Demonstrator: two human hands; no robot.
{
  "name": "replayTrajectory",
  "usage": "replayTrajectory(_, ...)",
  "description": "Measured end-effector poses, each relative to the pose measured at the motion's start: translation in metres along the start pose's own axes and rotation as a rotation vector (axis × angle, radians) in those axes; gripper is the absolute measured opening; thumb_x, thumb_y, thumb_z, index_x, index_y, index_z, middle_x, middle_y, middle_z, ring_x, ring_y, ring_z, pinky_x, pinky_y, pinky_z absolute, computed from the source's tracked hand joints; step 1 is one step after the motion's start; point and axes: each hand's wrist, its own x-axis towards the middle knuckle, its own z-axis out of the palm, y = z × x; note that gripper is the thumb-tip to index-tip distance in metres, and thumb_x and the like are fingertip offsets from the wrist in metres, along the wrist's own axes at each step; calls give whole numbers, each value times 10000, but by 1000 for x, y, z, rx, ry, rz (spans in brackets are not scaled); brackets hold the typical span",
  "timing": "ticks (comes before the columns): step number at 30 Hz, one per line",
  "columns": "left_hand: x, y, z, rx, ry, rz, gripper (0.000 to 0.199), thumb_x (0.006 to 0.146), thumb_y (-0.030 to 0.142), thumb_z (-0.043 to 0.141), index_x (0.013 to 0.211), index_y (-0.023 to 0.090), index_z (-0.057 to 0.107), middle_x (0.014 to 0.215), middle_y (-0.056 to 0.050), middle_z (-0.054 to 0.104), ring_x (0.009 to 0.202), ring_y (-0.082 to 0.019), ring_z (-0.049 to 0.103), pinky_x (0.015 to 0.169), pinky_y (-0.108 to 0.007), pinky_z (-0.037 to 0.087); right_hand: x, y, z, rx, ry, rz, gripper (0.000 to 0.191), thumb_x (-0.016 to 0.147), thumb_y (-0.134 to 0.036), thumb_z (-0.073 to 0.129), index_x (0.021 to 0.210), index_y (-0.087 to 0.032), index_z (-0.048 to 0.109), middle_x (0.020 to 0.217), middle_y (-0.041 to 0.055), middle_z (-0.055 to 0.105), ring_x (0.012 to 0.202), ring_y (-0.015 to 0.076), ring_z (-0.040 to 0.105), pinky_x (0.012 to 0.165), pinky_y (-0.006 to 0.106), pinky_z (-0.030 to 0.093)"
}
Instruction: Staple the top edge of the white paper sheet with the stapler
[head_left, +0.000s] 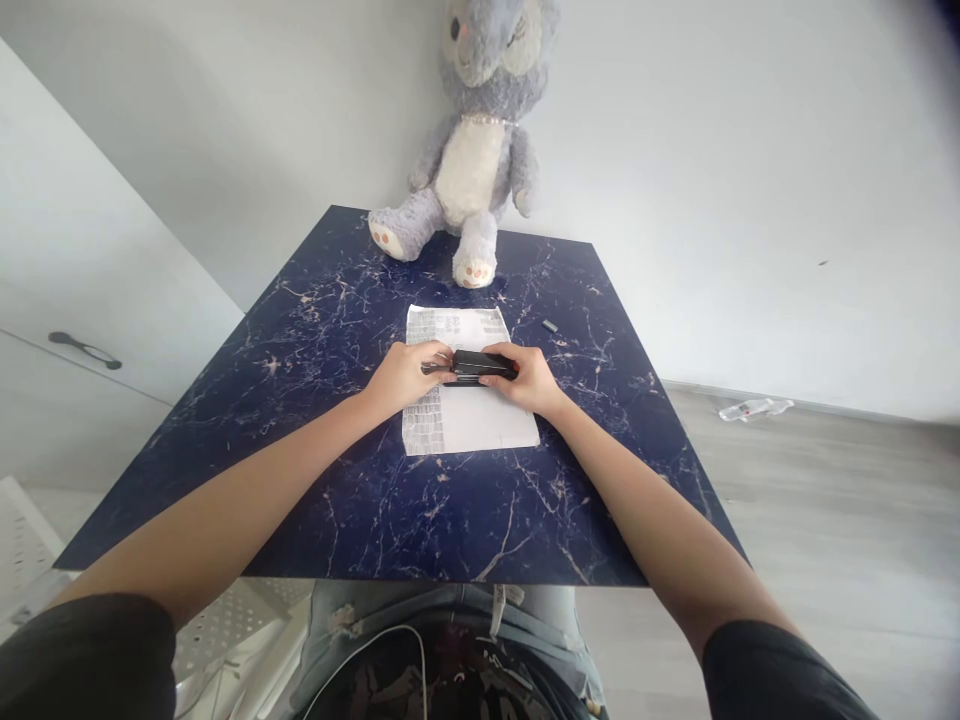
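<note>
A black stapler [476, 362] lies lengthwise across a printed sheet of paper [487, 425] on the dark blue marbled table. My left hand [403, 375] pinches the stapler's left end between thumb and fingers. Around its right end, my right hand [531, 378] is closed, thumb on the near side and fingers on the far side. Part of the stapler is covered by my fingers. To the right of the paper's top edge rests a small grey strip [550, 326] that looks like a row of staples.
At the table's [300, 330] far edge sits a large grey plush toy [472, 170] against the white wall. A white cabinet with a dark handle [85, 350] stands at left. Clear plastic packaging [754, 409] lies on the floor at right.
</note>
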Motion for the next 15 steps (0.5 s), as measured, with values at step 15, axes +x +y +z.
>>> replayTrajectory(15, -2, -1, 2, 95, 15, 29, 184, 885, 332, 794, 1031, 221, 782, 1002, -44, 835, 929, -252, 812, 855, -358, 652, 1, -3, -1, -24, -3, -43, 310, 836, -300, 780, 1120, -182, 743, 976, 62, 772, 820, 209, 694, 795, 358, 559)
